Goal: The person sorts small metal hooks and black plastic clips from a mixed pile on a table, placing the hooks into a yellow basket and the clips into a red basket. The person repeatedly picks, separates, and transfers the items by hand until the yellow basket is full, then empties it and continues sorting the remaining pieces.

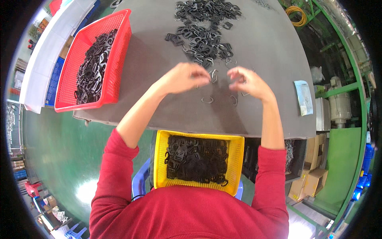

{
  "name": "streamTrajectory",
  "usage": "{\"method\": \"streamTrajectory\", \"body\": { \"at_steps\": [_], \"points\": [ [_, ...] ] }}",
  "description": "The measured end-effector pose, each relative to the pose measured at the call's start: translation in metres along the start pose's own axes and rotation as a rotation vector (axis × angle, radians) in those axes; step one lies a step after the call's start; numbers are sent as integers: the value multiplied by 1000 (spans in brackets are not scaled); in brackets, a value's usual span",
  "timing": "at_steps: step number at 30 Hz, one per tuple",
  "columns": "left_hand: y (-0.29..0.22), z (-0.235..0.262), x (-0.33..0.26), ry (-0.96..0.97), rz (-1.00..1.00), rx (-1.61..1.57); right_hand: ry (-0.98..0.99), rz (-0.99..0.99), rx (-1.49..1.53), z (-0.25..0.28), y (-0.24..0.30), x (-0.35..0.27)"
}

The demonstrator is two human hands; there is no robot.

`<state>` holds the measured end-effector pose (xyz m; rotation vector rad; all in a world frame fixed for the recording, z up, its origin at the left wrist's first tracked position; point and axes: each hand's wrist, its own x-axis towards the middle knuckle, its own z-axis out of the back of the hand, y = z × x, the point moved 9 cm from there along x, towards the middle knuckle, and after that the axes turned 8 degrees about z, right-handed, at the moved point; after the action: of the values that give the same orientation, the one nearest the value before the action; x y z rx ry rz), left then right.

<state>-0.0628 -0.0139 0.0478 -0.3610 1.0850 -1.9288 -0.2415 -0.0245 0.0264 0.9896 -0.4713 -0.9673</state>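
Above the grey table my left hand (188, 78) is bent inward, thumb and fingertips drawn together in a pinch. Whatever it grips is too small to make out. Right beside those fingertips is a thin metal hook (214, 75). My right hand (250, 83) hovers across from it, slightly blurred, fingers curled with a gap between thumb and fingers and nothing visible in it. Loose wire hooks, one (207, 100) below the left hand and another (234, 100) below the right, lie on the tabletop. Just beyond both hands spreads a heap of black buckles with metal hooks (205, 42).
A red basket (126, 51) of black and metal pieces stands on the left. At the near table edge, against my body, sits a yellow basket (160, 159) full of black plastic buckles. A blue-and-white packet (303, 98) lies at the right edge of the grey table (151, 51).
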Motion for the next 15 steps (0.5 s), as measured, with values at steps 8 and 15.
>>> {"method": "streamTrajectory", "body": {
  "at_steps": [8,15],
  "points": [
    [63,44,66,-642,-127,416,-237,49,-495,-22,3,136],
    [90,62,-22,-694,101,-189,-45,159,-68,-67,30,107]
  ]
}}
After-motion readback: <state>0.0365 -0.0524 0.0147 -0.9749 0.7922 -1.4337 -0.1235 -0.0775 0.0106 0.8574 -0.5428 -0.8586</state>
